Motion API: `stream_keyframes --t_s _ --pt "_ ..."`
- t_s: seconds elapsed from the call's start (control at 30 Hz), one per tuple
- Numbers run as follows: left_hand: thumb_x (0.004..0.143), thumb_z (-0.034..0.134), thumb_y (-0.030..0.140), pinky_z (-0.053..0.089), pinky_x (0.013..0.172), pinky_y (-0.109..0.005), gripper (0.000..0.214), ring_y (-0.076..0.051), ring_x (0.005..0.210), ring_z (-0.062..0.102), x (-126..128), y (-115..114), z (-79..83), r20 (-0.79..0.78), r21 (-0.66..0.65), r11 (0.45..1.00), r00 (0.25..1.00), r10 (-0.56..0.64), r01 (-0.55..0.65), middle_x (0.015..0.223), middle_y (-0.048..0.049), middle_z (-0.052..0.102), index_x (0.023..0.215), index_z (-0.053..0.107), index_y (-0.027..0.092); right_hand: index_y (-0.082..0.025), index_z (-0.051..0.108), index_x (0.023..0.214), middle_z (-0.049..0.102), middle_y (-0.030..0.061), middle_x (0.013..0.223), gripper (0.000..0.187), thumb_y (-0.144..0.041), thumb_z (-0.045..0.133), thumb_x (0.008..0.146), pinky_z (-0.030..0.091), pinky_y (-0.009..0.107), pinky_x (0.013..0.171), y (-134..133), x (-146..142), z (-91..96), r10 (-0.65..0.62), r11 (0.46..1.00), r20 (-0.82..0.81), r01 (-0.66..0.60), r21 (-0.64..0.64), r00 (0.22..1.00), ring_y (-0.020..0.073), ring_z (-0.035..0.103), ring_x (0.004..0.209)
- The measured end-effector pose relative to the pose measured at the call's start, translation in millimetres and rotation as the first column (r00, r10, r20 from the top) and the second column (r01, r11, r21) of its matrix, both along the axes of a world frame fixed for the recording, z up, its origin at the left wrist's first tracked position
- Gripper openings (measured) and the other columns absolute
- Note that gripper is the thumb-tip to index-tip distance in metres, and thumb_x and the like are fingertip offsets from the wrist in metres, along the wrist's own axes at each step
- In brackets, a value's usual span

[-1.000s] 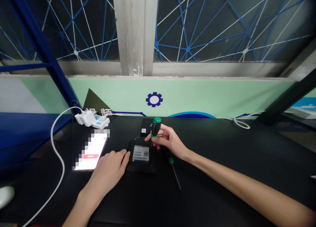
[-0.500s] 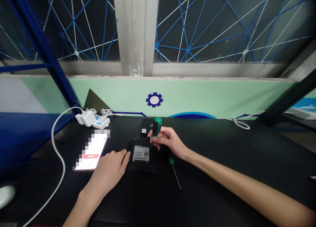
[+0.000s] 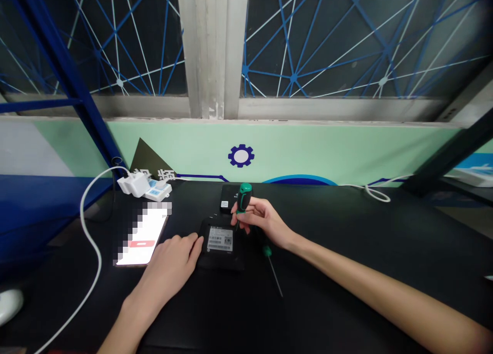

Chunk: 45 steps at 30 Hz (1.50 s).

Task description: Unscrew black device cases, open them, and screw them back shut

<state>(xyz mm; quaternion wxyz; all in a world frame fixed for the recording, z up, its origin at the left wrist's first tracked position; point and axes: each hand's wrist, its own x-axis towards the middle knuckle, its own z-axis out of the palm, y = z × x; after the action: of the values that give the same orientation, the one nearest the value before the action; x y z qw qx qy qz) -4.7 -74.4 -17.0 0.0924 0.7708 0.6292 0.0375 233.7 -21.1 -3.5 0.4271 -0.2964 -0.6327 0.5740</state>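
Observation:
My right hand [image 3: 263, 219] holds a green-and-black screwdriver [image 3: 244, 198] upright by its handle. Its tip is near the top edge of a flat black electronic device [image 3: 220, 259], which lies face down with a printed label on top. My left hand [image 3: 173, 257] rests on the table, its fingertips touching the device's left edge. A thin screwdriver with a green collar [image 3: 272, 272] lies to the right of the device. Behind it sits a small black box with a square sticker [image 3: 229, 198].
A smartphone with a pixelated screen [image 3: 141, 235] lies left of my left hand. Farther back are a white charger [image 3: 133, 184] and a small white device [image 3: 157, 190]. A white cable [image 3: 90, 251] curves along the left of the black table [image 3: 331, 241], and a white computer mouse [image 3: 10, 306] sits at the far left.
My right hand and the screwdriver have shifted only slightly, with the fingers turning a little on the handle. The black device and my left hand stay in place.

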Motion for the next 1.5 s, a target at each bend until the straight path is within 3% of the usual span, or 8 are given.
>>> stream_keyframes --t_s 0.17,0.3,0.43,0.77,0.93,1.07,1.5 --pt "0.104 0.024 0.039 0.049 0.079 -0.039 0.048 -0.030 0.094 0.070 -0.2 -0.1 -0.3 0.008 -0.009 1.000 1.000 0.005 -0.005 0.093 -0.0111 0.073 0.106 0.069 0.020 -0.014 0.070 0.093 0.069 0.0031 0.076 0.027 -0.037 0.076 0.080 0.047 0.024 0.054 0.4 0.1 -0.5 0.000 1.000 0.000 0.000 0.001 1.000 0.0112 0.056 0.059" --pt "0.104 0.025 0.039 0.049 0.083 -0.039 0.049 -0.031 0.101 0.069 -1.1 0.7 -2.2 0.010 0.000 1.000 1.000 0.004 -0.004 0.097 -0.0120 0.073 0.105 0.069 0.020 -0.016 0.063 0.101 0.073 0.0043 0.079 0.031 -0.035 0.077 0.080 0.047 0.023 0.052 1.9 0.4 -3.8 0.004 1.000 -0.037 -0.005 -0.017 0.999 0.0116 0.057 0.057" --pt "0.104 0.024 0.040 0.049 0.081 -0.039 0.050 -0.031 0.097 0.070 -2.5 1.7 -4.3 0.002 0.006 1.000 1.000 0.004 -0.004 0.099 -0.0121 0.074 0.107 0.069 0.020 -0.017 0.059 0.095 0.076 0.0066 0.084 0.027 -0.033 0.076 0.081 0.047 0.023 0.053 2.8 1.4 -4.8 0.007 1.000 -0.041 -0.008 -0.009 0.999 0.0120 0.059 0.058" --pt "0.104 0.024 0.040 0.049 0.077 -0.038 0.049 -0.031 0.092 0.071 -1.7 1.1 -2.8 0.008 0.005 1.000 1.000 -0.006 0.006 0.093 -0.0105 0.074 0.107 0.069 0.020 -0.014 0.071 0.090 0.067 0.0019 0.073 0.023 -0.032 0.078 0.077 0.050 0.023 0.049 3.4 1.9 -2.4 0.003 1.000 -0.033 -0.004 -0.030 0.999 0.0111 0.057 0.057" --pt "0.104 0.025 0.039 0.048 0.082 -0.039 0.049 -0.032 0.099 0.069 -2.4 1.6 -5.3 0.006 0.003 1.000 1.000 0.001 -0.001 0.099 -0.0128 0.074 0.108 0.070 0.019 -0.016 0.063 0.100 0.071 0.0025 0.075 0.031 -0.033 0.077 0.078 0.051 0.023 0.047 3.5 1.3 -3.8 0.017 0.999 -0.062 -0.020 -0.034 0.998 0.0121 0.058 0.056" --pt "0.103 0.025 0.039 0.049 0.080 -0.040 0.049 -0.033 0.098 0.069 -2.9 2.0 -5.1 0.010 0.004 1.000 1.000 -0.002 0.002 0.098 -0.0132 0.074 0.108 0.070 0.019 -0.017 0.060 0.095 0.075 0.0061 0.082 0.026 -0.031 0.076 0.080 0.049 0.022 0.049 3.8 2.2 -4.2 0.021 1.000 -0.042 -0.022 -0.012 0.999 0.0127 0.061 0.059" --pt "0.105 0.024 0.039 0.048 0.080 -0.038 0.049 -0.030 0.097 0.070 -1.5 0.3 -1.7 0.010 -0.001 1.000 1.000 -0.001 0.001 0.094 -0.0106 0.073 0.105 0.069 0.020 -0.015 0.072 0.093 0.071 0.0032 0.075 0.022 -0.032 0.075 0.079 0.045 0.023 0.052 2.4 1.6 -1.0 -0.005 1.000 0.010 0.005 -0.007 1.000 0.0112 0.057 0.057"
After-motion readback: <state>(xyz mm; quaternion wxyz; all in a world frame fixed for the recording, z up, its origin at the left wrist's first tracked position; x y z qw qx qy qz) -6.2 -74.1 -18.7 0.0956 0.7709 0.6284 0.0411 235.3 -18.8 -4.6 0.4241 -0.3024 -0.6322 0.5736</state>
